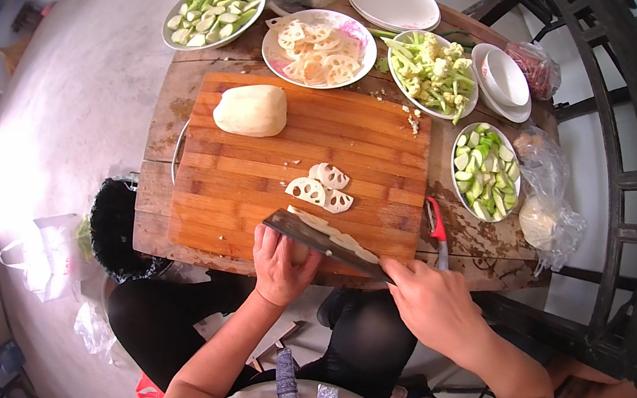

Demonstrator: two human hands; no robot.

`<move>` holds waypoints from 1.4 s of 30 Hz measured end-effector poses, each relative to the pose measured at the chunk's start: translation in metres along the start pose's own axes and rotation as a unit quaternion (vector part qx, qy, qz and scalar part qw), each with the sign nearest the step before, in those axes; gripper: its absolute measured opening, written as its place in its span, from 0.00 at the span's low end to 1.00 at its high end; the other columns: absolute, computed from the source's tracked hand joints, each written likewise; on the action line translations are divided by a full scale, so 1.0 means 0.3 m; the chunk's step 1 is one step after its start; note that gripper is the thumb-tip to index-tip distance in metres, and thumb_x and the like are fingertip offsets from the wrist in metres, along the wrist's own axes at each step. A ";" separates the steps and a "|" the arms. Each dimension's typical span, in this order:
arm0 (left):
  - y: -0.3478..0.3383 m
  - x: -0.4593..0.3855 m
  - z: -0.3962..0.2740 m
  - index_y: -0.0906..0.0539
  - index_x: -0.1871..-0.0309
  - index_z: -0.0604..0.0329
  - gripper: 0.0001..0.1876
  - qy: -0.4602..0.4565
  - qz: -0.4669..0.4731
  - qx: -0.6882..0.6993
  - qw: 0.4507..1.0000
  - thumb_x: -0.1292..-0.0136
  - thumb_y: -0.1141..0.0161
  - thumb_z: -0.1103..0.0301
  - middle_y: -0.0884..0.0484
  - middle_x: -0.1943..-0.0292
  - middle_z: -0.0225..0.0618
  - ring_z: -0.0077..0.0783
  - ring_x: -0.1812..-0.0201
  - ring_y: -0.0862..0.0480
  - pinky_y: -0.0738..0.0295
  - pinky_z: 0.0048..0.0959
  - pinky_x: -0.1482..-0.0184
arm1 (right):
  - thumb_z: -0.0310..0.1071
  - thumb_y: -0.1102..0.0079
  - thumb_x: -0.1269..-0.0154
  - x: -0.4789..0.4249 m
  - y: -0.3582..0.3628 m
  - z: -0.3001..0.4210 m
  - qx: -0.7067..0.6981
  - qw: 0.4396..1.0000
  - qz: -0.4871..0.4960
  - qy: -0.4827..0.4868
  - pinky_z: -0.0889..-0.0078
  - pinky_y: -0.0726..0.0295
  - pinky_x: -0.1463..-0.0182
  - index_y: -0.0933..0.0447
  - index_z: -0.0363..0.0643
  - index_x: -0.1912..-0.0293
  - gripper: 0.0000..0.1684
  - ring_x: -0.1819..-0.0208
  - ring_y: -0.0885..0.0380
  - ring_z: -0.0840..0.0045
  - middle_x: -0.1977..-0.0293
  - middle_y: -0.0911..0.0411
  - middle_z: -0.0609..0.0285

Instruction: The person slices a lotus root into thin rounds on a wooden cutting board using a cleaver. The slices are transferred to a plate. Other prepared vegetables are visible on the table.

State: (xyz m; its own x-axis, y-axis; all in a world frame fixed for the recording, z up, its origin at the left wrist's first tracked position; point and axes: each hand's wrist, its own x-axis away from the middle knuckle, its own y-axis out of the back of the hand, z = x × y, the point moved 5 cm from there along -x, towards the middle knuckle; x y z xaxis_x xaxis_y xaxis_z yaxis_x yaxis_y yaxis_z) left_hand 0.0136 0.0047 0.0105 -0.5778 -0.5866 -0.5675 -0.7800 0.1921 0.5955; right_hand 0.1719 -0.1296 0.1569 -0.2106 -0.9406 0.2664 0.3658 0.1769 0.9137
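My right hand [433, 299] grips a dark-bladed cleaver [324, 243], its blade slanting across the front of the wooden cutting board [220, 196]. Behind the blade, my left hand [284, 265] is curled around a pale piece of lotus root [299, 253], mostly hidden by fingers and steel. Thin slices [315, 221] lie along the blade's far side. Several cut lotus root slices [308, 191] rest flat a little farther off. At the board's far left sits a peeled, whole pale vegetable [251, 109], apart from both hands.
Beyond the board stand plates of lotus root slices [319, 51], cauliflower [434, 71] and sliced green vegetable [213, 16]. Another green-vegetable bowl [486, 171] and a red-handled peeler [438, 226] are right. Stacked plates [394, 1] stand behind; a black-lined bin [119, 231] is lower left.
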 end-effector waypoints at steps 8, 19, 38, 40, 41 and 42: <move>0.022 -0.072 -0.046 0.17 0.50 0.62 0.19 0.017 0.011 0.033 0.999 0.46 0.28 0.75 0.19 0.49 0.48 0.57 0.47 0.21 0.27 0.50 0.41 | 0.35 0.38 0.25 -0.129 -0.090 -0.074 -0.057 0.998 -0.010 -0.002 0.48 0.16 0.60 0.20 0.42 0.47 0.12 0.62 0.15 0.51 0.63 0.15 0.51; 0.011 -0.022 -0.010 0.20 0.42 0.67 0.28 -0.005 0.022 0.002 1.000 0.47 0.26 0.67 0.20 0.46 0.54 0.63 0.48 0.22 0.29 0.58 0.41 | 0.33 0.38 0.28 0.047 0.015 -0.015 -0.012 1.000 0.004 -0.018 0.52 0.17 0.70 0.22 0.45 0.42 0.17 0.70 0.14 0.55 0.70 0.19 0.53; 0.031 -0.063 -0.042 0.18 0.47 0.61 0.23 0.017 0.010 0.023 1.000 0.47 0.24 0.73 0.20 0.49 0.50 0.57 0.47 0.21 0.27 0.50 0.42 | 0.35 0.41 0.25 -0.093 -0.059 -0.023 -0.048 0.997 -0.061 0.021 0.46 0.18 0.67 0.22 0.41 0.54 0.08 0.69 0.14 0.49 0.74 0.19 0.49; 0.036 -0.067 -0.053 0.18 0.47 0.60 0.22 0.020 0.026 0.033 0.999 0.46 0.24 0.74 0.20 0.49 0.48 0.55 0.47 0.21 0.27 0.49 0.42 | 0.36 0.41 0.24 -0.099 -0.074 -0.064 -0.083 0.994 -0.064 0.024 0.45 0.18 0.66 0.22 0.41 0.54 0.09 0.68 0.14 0.49 0.74 0.19 0.49; 0.037 -0.076 -0.057 0.18 0.47 0.60 0.22 0.017 0.028 0.033 0.999 0.46 0.25 0.74 0.19 0.49 0.48 0.55 0.47 0.20 0.26 0.49 0.42 | 0.37 0.41 0.24 -0.098 -0.072 -0.074 -0.082 0.994 -0.073 0.024 0.45 0.18 0.66 0.22 0.41 0.54 0.09 0.68 0.15 0.49 0.73 0.18 0.49; 0.035 -0.077 -0.058 0.18 0.47 0.60 0.21 0.018 0.031 0.033 0.999 0.45 0.25 0.74 0.19 0.49 0.47 0.54 0.47 0.20 0.26 0.48 0.42 | 0.37 0.41 0.23 -0.097 -0.075 -0.080 -0.081 0.993 -0.079 0.024 0.45 0.18 0.65 0.22 0.42 0.53 0.09 0.68 0.15 0.49 0.73 0.18 0.49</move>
State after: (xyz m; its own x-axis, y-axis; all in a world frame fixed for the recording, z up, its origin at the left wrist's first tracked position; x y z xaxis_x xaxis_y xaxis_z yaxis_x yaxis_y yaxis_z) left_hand 0.0230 0.0065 0.0398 -0.6180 -0.5993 -0.5088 -0.7573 0.2800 0.5900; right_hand 0.1915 -0.1132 0.1212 -0.2346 -0.9664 0.1050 0.4739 -0.0194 0.8804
